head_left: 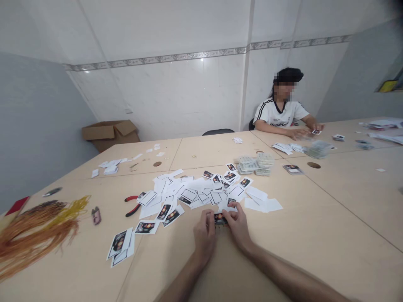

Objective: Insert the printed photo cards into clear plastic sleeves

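Observation:
A small dark printed card (219,218) with orange spots is between my two hands, close to the tabletop. My left hand (204,230) pinches its left side, fingers curled. On the right edge, the thumb and fingers of my right hand (237,222) are closed around it. Something small and see-through shows under the card's near edge, too blurred to name. Just beyond my fingers spreads a loose heap of paper cards (192,191), some white-side up and some with the dark print showing.
Red-handled pliers (134,205), a pink clipper-like tool (96,215) and orange cords (37,235) lie leftward. Clear plastic boxes (252,164) are stacked behind the heap. A co-worker (280,111) sits across the table handling a card. A cardboard box (110,134) stands behind the table.

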`<state>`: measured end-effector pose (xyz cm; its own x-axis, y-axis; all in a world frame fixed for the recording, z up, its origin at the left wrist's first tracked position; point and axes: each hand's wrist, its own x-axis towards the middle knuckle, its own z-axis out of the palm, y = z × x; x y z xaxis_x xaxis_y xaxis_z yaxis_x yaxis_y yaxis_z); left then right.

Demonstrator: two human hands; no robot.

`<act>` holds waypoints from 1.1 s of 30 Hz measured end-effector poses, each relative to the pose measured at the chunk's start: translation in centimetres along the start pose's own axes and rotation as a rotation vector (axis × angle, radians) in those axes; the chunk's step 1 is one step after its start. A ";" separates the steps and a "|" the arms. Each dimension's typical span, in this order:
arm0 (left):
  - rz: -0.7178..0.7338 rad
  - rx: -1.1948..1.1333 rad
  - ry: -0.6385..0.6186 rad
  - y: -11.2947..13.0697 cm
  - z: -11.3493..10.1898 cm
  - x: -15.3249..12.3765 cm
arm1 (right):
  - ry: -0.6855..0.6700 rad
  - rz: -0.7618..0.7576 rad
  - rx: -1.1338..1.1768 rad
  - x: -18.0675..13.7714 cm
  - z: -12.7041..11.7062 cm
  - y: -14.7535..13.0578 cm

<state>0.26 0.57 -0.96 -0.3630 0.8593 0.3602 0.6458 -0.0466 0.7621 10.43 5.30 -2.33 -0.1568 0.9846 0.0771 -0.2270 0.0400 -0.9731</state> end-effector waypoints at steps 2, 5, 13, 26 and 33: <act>0.003 0.014 -0.004 0.0 0.0 0.0 | -0.008 0.003 0.010 0.0 0.0 0.1; 0.007 0.012 -0.009 -0.1 0.0 0.0 | -0.011 0.004 0.015 -0.1 0.0 0.0; -0.024 -0.082 0.014 -0.1 0.0 0.0 | -0.065 0.017 0.023 -0.2 0.0 -0.2; -0.062 -0.166 0.014 0.0 -0.2 0.0 | -0.062 0.035 0.056 -0.4 0.0 -0.7; -0.093 -0.224 0.045 0.0 -0.4 0.4 | -0.089 0.021 -0.001 -0.6 0.0 -1.1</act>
<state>-0.13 0.68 -0.60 -0.4463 0.8420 0.3030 0.4450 -0.0849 0.8915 10.78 4.66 -1.32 -0.2465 0.9662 0.0753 -0.2217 0.0194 -0.9749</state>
